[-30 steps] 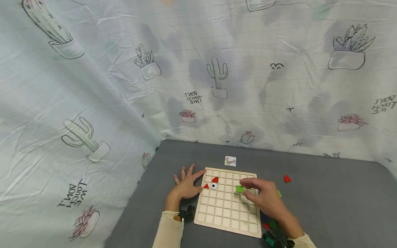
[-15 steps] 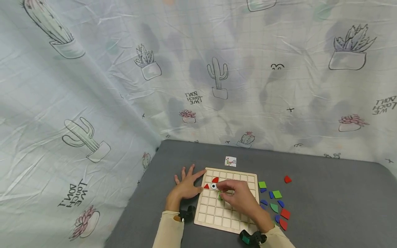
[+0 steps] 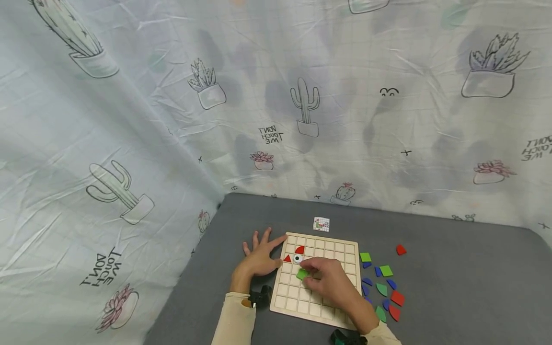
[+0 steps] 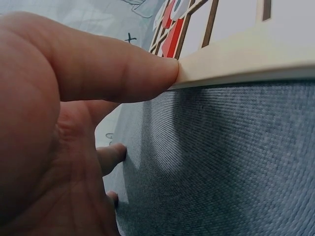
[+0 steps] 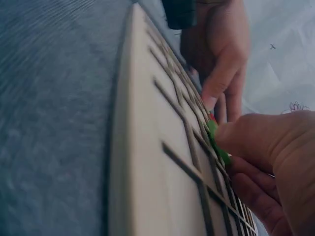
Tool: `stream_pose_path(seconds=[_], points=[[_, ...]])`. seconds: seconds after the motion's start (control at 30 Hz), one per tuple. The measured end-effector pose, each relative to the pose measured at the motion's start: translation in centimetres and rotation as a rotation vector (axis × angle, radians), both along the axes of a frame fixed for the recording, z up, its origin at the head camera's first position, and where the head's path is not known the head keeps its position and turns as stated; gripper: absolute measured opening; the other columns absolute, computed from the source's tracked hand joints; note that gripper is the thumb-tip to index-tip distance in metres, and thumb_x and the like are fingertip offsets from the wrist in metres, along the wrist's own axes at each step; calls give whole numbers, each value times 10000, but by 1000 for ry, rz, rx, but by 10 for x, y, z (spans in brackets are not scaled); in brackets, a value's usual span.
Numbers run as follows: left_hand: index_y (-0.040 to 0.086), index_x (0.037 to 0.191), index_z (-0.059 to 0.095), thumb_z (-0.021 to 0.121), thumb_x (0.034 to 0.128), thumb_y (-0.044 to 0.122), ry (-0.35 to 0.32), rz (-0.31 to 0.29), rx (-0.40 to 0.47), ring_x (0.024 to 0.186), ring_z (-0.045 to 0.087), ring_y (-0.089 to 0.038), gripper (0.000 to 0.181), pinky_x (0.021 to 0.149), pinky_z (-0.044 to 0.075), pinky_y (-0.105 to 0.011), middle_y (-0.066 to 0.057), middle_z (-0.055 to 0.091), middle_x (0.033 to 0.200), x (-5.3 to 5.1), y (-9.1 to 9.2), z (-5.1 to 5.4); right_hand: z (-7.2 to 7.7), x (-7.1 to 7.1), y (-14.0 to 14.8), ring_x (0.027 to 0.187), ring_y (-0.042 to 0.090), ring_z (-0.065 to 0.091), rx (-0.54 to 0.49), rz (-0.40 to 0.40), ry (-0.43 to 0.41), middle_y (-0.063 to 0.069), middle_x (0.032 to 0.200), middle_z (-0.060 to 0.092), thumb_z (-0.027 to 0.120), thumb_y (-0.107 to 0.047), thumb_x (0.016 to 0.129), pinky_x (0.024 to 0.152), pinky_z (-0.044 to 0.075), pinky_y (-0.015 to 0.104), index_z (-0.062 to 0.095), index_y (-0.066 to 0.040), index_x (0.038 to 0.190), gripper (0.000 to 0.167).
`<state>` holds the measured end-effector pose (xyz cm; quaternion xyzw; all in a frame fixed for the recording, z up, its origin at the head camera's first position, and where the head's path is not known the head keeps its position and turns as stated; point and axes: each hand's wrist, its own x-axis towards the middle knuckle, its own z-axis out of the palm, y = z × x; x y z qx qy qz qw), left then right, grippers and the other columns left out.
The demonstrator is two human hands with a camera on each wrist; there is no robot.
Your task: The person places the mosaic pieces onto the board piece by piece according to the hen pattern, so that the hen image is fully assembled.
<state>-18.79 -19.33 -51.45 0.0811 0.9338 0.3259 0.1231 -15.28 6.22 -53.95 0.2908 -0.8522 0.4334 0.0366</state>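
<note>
A pale wooden grid board [image 3: 316, 318] lies on the grey table. My left hand [image 3: 258, 258] is at its left side with fingers spread; in the left wrist view the thumb [image 4: 123, 69] touches the board's edge. Over the left-centre squares, my right hand [image 3: 329, 280] pinches a green square tile [image 3: 302, 273] between thumb and fingers. In the right wrist view the green tile [image 5: 215, 140] sits low over the grid, partly covered by the thumb. Nearby on the board are a red triangle [image 3: 287, 258], a white round piece with a black dot [image 3: 298, 258] and a red quarter-circle [image 3: 299, 249].
Right of the board lie several loose pieces, among them a green square [image 3: 385, 270], a red square [image 3: 397, 298] and a blue half-circle [image 3: 391, 284]. A red piece [image 3: 401, 249] lies farther back. A small printed card [image 3: 321, 224] is behind the board.
My right hand has carried the green tile leftward across the board, then slightly lower, below the round piece. The loose pieces at right have come into sight. My left hand keeps its place.
</note>
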Motion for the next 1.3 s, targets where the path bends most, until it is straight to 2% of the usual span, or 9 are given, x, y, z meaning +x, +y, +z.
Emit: stream_pose_path(seconds=[0.13, 0.3, 0.5, 0.63, 0.7, 0.87, 0.97, 1.13, 1.3], points=[[277, 1661, 514, 724, 969, 161, -5, -2, 6, 1673, -89, -566, 732, 1224, -148, -858, -204, 140, 1834, 0, 0, 1, -3, 0, -6, 913, 119, 782, 16, -15, 70, 28, 1117, 836, 852, 1, 883, 780, 654, 282, 833, -87, 1164, 295], [279, 1651, 529, 730, 964, 146, 11, -9, 15, 1664, -67, -591, 728, 1213, -144, -871, -230, 159, 1823, 1, 1, 2, -2, 2, -13, 1019, 175, 797, 59, -47, 156, 32, 1138, 832, 860, 4, 876, 853, 670, 355, 835, -89, 1163, 303], [379, 1636, 534, 730, 932, 160, 42, -15, 64, 1646, -91, -621, 763, 1169, -193, -889, -240, 150, 1821, -5, -4, -17, -1, 2, -19, 1056, 183, 795, 76, -69, 210, 32, 1142, 828, 888, -2, 865, 879, 674, 386, 835, -93, 1161, 314], [437, 1642, 509, 733, 950, 197, 61, -17, 40, 1656, -105, -599, 766, 1167, -192, -890, -206, 143, 1833, -10, -7, -30, -3, -1, -22, 1035, 162, 796, 79, -59, 234, 10, 1122, 830, 884, 15, 865, 870, 676, 376, 834, -110, 1149, 314], [431, 1643, 509, 737, 952, 195, 57, -10, 39, 1659, -102, -592, 765, 1178, -188, -882, -208, 151, 1831, -11, -7, -29, -3, -2, -23, 1025, 156, 798, 75, -49, 236, 5, 1119, 831, 880, 20, 868, 861, 678, 374, 834, -115, 1149, 315], [347, 1637, 541, 747, 942, 153, 35, -3, 48, 1659, -79, -600, 750, 1188, -176, -880, -237, 168, 1819, -3, -1, -12, -2, -2, -18, 1024, 144, 796, 48, -34, 192, -9, 1137, 831, 862, 8, 888, 854, 672, 363, 835, -118, 1163, 304], [289, 1639, 545, 755, 953, 134, 20, 3, 36, 1664, -64, -591, 734, 1203, -160, -874, -236, 174, 1819, 1, 2, 0, 1, 0, -10, 1037, 142, 792, 9, -28, 118, -25, 1173, 828, 852, -27, 910, 858, 663, 356, 833, -125, 1196, 303], [267, 1653, 527, 750, 980, 154, 12, 8, -3, 1672, -57, -574, 718, 1222, -128, -867, -214, 164, 1828, 1, 3, 1, 6, 6, 17, 1043, 178, 802, -65, -3, -22, -20, 1210, 826, 857, -114, 944, 875, 668, 373, 823, -143, 1248, 307], [267, 1655, 525, 756, 974, 147, 8, 10, 10, 1673, -70, -570, 729, 1218, -141, -864, -206, 153, 1832, 1, 3, 1, 8, 13, 55, 1052, 166, 804, -90, -28, -90, -13, 1199, 831, 875, -199, 948, 901, 665, 349, 825, -155, 1243, 303]])
